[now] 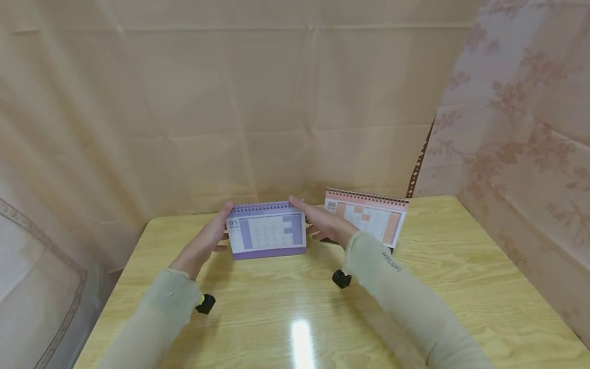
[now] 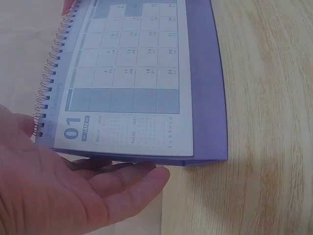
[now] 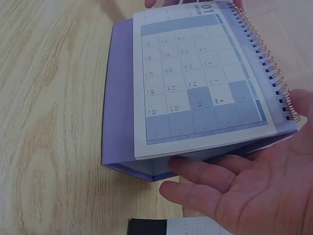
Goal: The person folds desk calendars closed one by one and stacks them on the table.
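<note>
A purple desk calendar (image 1: 267,230), showing page 01 with a spiral binding along its top, stands tilted back near the table's far edge. At its left upper corner, my left hand (image 1: 209,236) holds it, with the thumb at the spiral's end. My right hand (image 1: 324,220) holds the opposite upper corner, thumb on the top edge. In the left wrist view, the fingers (image 2: 132,191) reach along and behind the calendar's side edge. The right wrist view shows fingers (image 3: 200,174) partly hidden behind the calendar's open side.
An orange desk calendar (image 1: 369,215) on page 06 stands angled to the right, partly covered by my right hand and forearm. Beneath is a wood-grain table (image 1: 258,307). A beige curtain (image 1: 276,113) hangs behind it and a floral one (image 1: 521,128) at the right.
</note>
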A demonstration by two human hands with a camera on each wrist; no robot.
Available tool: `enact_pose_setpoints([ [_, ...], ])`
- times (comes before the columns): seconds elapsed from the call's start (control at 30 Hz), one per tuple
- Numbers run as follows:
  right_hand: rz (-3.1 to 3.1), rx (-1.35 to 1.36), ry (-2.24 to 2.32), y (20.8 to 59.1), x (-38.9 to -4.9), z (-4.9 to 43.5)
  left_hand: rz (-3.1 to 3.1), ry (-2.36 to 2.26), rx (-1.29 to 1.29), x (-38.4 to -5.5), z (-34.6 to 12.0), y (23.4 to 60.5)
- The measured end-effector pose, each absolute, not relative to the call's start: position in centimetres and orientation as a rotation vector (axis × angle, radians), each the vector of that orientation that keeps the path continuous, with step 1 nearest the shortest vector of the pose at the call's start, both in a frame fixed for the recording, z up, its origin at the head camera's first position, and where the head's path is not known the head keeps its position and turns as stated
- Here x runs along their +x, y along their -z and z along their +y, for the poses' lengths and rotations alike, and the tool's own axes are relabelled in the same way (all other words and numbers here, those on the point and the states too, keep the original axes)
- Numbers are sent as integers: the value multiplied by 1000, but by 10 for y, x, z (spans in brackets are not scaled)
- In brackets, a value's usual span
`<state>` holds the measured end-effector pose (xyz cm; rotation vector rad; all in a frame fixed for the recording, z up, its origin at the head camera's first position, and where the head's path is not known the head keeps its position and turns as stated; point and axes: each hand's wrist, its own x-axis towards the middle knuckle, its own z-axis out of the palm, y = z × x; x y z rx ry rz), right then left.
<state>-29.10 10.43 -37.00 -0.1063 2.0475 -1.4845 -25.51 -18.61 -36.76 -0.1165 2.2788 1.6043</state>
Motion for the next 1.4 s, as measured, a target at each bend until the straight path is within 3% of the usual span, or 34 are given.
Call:
enact_pose_setpoints([
  [1.4, 1938, -28, 1631, 377, -295, 96, 2247, -1612, -128, -256, -189, 368],
])
